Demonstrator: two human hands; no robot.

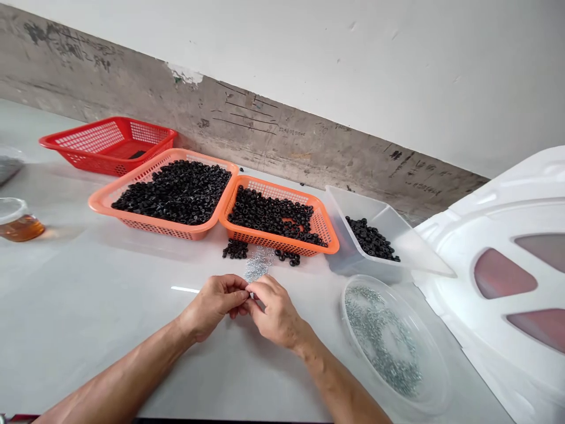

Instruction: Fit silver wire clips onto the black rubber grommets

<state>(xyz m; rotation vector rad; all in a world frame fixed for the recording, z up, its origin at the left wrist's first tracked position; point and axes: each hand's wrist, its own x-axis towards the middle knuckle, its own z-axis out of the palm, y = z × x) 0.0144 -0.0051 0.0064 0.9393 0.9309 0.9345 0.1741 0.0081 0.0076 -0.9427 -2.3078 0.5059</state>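
My left hand (223, 300) and my right hand (274, 309) meet fingertip to fingertip above the table's middle. Both are closed in a pinch, and what lies between the fingers is too small and hidden to name. Just beyond them lies a small heap of shiny silvery metal pieces (259, 264). Beside that heap sit loose black ring-shaped parts, a cluster on the left (235, 249) and a few on the right (288, 257). Behind these stands an orange basket (282, 240) partly filled with the same black rings.
A larger orange basket (156, 228) of black parts adjoins it, with a red basket (101, 162) farther left. To the right are a clear bin (366, 265) with black rings, a round tub (435, 359) of silvery pieces and a white plastic chair (468, 253). A cup of amber liquid (20, 227) stands far left.
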